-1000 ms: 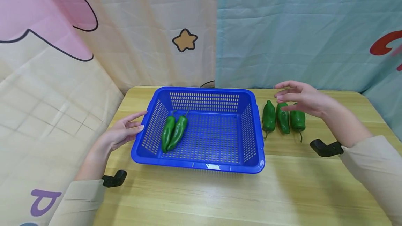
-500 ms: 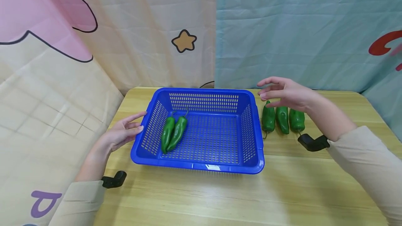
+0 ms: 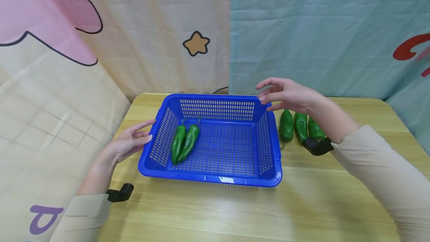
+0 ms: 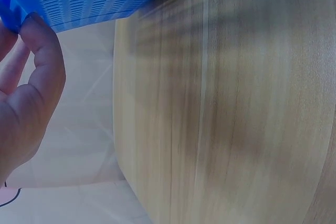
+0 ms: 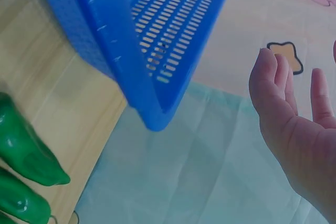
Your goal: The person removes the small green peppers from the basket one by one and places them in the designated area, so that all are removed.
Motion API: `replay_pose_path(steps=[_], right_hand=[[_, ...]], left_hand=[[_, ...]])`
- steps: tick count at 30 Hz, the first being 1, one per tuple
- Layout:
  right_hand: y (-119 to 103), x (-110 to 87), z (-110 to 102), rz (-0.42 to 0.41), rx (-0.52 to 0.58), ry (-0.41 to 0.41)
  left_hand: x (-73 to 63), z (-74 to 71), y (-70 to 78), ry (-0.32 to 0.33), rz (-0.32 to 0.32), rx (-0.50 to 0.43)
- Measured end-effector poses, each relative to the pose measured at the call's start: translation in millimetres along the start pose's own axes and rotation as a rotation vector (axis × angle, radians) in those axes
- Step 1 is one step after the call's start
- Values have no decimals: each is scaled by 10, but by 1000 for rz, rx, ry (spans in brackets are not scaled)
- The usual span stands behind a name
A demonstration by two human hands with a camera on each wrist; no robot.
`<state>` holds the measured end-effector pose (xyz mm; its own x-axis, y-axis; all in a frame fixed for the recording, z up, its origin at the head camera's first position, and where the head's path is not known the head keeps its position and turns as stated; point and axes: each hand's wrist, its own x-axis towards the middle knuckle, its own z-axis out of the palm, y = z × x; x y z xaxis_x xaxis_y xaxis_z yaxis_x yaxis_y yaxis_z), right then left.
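A blue plastic basket with slotted walls stands mid-table, with two long green peppers side by side at its left end. My left hand pinches the basket's left rim between thumb and fingers; the left wrist view shows the thumb right at the rim. Over the back right corner of the basket hovers my right hand, fingers loosely bent and nothing in them. In the right wrist view that hand is apart from the rim. Three more green peppers lie right of the basket, partly covered by my right forearm.
The pale wooden table has its back edge close to hanging cloth printed with cartoon figures. Another cloth hangs along the left side. A black wrist mount sticks out from my right sleeve, overlapping the peppers in the head view.
My right hand has moved left, from above the loose peppers to over the basket's back right corner. The left hand stays at the rim; the peppers lie where they were.
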<state>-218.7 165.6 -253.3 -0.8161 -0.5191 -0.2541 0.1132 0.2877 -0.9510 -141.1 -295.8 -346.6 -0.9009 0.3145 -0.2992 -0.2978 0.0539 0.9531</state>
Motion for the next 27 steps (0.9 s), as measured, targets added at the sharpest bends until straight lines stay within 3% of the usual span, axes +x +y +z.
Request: replay_pose_path(steps=[10, 27], right_hand=[[-82, 225, 238, -8, 35, -61], [27, 641, 767, -2, 56, -181]], left_hand=[[-28, -12, 15, -10, 7, -4], [6, -21, -5, -16, 11, -24]])
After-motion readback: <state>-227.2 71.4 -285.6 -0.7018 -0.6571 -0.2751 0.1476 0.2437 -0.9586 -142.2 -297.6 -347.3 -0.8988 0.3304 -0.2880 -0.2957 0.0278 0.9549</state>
